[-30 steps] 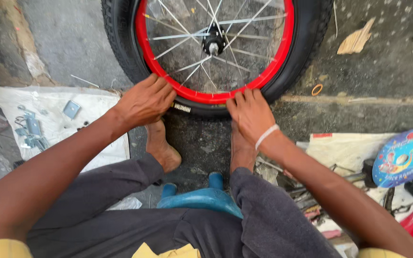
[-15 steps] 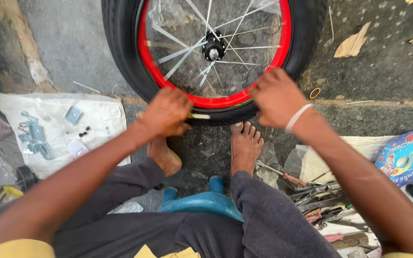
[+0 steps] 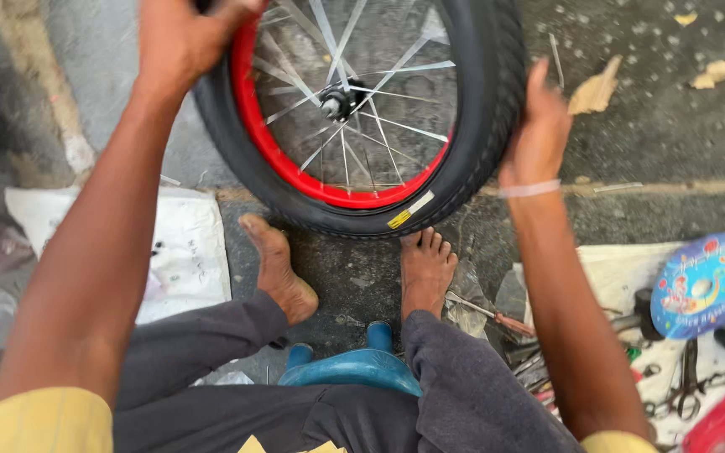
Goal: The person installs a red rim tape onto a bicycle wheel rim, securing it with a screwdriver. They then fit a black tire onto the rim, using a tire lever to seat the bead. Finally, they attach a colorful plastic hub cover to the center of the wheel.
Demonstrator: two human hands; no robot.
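A small wheel (image 3: 354,109) with a black tyre (image 3: 484,126) and a red rim (image 3: 312,180) is held upright on the ground, just in front of two bare feet, seen from above. Half a second ago both hands pressed on the tyre's near edge; they have since been moved apart and up its sides, and the wheel is now seen closer and turned a little, so the grip appears to have been shifted round the tyre. The left hand (image 3: 182,38) is closed over the top left of the tyre, fingers curled around it. The right hand (image 3: 539,126) is laid open and flat against the tyre's right side, a pale band at the wrist. A blue stool (image 3: 350,369) is seen between the knees. Containers are few: a white sheet (image 3: 178,252) on the left bears only a few small dark bits, and a second sheet (image 3: 623,277) on the right carries loose tools (image 3: 673,394), a round printed disc (image 3: 702,285) and something red at the corner. A screwdriver (image 3: 484,312) lies beside the right foot.
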